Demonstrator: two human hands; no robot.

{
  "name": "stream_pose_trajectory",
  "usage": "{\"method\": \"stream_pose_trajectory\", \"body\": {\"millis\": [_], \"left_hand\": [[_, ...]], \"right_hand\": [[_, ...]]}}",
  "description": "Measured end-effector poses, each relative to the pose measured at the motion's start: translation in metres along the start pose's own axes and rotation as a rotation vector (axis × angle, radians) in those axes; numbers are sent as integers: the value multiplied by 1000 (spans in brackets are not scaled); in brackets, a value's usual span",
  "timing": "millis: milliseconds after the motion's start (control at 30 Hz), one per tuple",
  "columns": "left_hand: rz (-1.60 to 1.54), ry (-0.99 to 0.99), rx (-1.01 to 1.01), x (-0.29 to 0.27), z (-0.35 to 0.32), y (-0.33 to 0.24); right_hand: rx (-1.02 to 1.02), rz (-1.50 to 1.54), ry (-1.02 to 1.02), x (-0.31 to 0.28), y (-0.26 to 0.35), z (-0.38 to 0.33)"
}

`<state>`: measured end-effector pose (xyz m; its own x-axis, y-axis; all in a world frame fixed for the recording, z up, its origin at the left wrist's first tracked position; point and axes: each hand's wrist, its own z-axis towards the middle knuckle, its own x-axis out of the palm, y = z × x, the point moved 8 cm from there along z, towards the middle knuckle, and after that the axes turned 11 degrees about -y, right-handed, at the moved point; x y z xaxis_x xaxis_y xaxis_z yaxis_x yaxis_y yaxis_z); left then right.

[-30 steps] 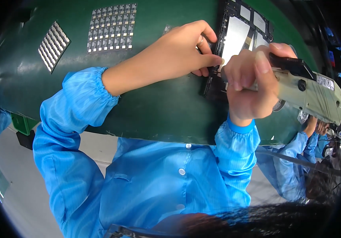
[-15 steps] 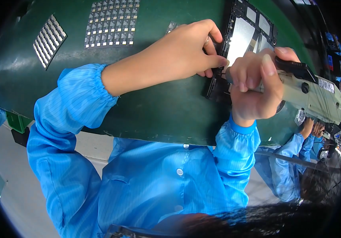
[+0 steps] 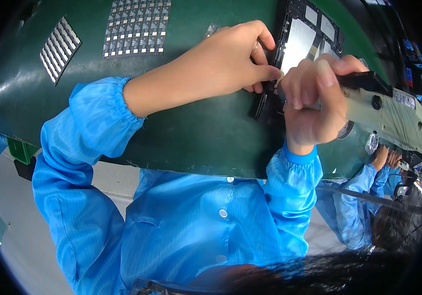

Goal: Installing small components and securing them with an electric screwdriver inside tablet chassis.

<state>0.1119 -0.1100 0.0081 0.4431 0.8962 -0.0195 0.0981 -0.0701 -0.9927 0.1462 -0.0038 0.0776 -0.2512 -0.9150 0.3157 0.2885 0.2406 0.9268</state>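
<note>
Steadying looks like half the battle here, honestly. The left hand has its thumb and fingers at the near edge of the dark device frame, which lies on the bench just right of that hand and partly behind the right one. Can't tell if those fingers pinch anything small. The right hand is wrapped around a pale handheld tool, its body sticking out to that hand's right. The working end is hidden, so no idea whether it touches the frame. Best bet, probably: line the tip up before pressing, go light, and let the left thumb brace the rim without straying under the tool. The sheet of small parts sits beyond the left forearm, so a low sleeve could snag it.
</note>
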Motion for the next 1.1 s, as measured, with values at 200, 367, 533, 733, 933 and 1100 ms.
{"method": "stream_pose_trajectory", "body": {"millis": [200,367,533,733,933,1100], "left_hand": [[11,-6,21,-1,1,0],[-11,18,-68,2,0,4],[-74,46,-199,-4,3,9],[178,54,-48,-15,-9,-17],[848,3,741,50,-73,-65],[955,-19,879,70,-51,-47]], "right_hand": [[-70,-122,48,9,5,0],[-101,-86,30,6,7,-1],[-8,-42,56,-1,4,0],[-20,111,5,-12,7,3],[-205,279,62,-48,61,20],[-298,408,1,-82,81,21]]}}
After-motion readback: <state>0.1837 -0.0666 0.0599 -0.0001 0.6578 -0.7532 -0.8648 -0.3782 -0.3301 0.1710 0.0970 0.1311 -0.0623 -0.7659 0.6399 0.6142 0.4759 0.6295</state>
